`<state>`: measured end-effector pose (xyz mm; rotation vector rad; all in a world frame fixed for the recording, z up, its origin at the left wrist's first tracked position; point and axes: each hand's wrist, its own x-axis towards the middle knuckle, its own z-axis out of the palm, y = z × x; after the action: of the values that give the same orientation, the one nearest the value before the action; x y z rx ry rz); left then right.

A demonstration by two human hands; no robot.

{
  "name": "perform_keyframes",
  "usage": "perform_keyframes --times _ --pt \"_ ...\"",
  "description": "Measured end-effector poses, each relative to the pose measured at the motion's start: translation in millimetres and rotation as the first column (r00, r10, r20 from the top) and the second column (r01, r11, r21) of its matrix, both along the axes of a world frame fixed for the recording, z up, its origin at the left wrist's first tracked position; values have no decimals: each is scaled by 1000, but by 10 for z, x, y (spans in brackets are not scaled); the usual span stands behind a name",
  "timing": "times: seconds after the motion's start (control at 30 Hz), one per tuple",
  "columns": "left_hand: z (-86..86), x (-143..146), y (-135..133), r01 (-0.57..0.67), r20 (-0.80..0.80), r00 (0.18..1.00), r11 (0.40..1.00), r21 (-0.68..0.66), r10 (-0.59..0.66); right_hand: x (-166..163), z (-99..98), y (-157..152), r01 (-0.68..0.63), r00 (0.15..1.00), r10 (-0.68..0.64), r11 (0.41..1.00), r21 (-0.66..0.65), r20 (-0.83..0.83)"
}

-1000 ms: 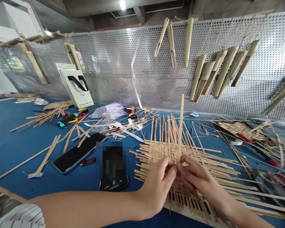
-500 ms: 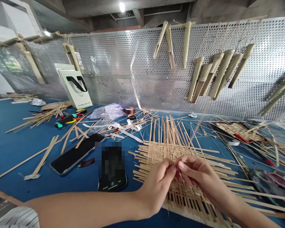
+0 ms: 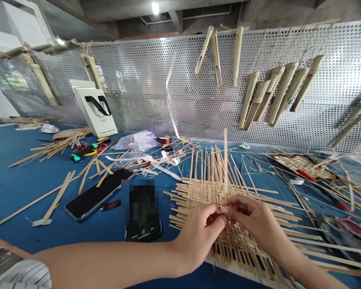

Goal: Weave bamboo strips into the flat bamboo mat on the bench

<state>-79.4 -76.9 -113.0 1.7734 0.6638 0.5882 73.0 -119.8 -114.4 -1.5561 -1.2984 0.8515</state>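
Observation:
A half-woven mat of pale bamboo strips (image 3: pixel 195 190) lies on the blue table, its loose ends fanning out to the back and both sides. Over its middle, my left hand (image 3: pixel 200 233) and my right hand (image 3: pixel 255 220) meet with fingertips pinched together. Between them rises a single bamboo strip (image 3: pixel 225 160), standing nearly upright. Its lower end is hidden behind my fingers. Both hands are closed on this strip, low over the weave.
Two phones, one dark (image 3: pixel 99 194) and one with a lit screen (image 3: pixel 142 212), lie left of the mat. Scissors (image 3: pixel 98 148), loose strips (image 3: pixel 58 196) and white tape (image 3: pixel 159 164) are scattered behind. A red-handled tool (image 3: pixel 321 188) rests at right. Perforated metal panel (image 3: pixel 144 68) stands behind.
The strip between my hands, leaning right and blurred before, now stands nearly upright. My left fingers have shifted slightly and are curled in more.

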Motion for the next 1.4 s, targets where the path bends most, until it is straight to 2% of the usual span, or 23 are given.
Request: perform_keyframes --times 0.27,0.43,0.53,0.77,0.93,1.2,1.4 --pt "-16 -22 7 -29 -48 998 998 59 32 -33 20 -11 -156 988 156 987 -35 0" --pt "23 -12 7 47 23 999 998 -35 -46 -3 -27 12 -205 979 203 977 -53 -33" --pt "44 -8 -1 38 80 996 997 -62 -33 -5 -21 13 -241 966 236 970 -39 -110" --pt "29 -34 -17 -93 -37 994 981 172 101 -7 12 13 -242 958 232 970 -41 -169" --pt "18 -48 -47 -89 -84 989 950 300 120 12 32 -5 -292 946 279 955 -56 -165" --pt "-15 -41 -34 -36 -149 985 953 301 85 20 15 -44 -322 947 317 939 -122 -54" --pt "3 -40 -41 -35 -156 984 959 282 82 -8 -12 -59 -300 953 289 944 -139 -90"
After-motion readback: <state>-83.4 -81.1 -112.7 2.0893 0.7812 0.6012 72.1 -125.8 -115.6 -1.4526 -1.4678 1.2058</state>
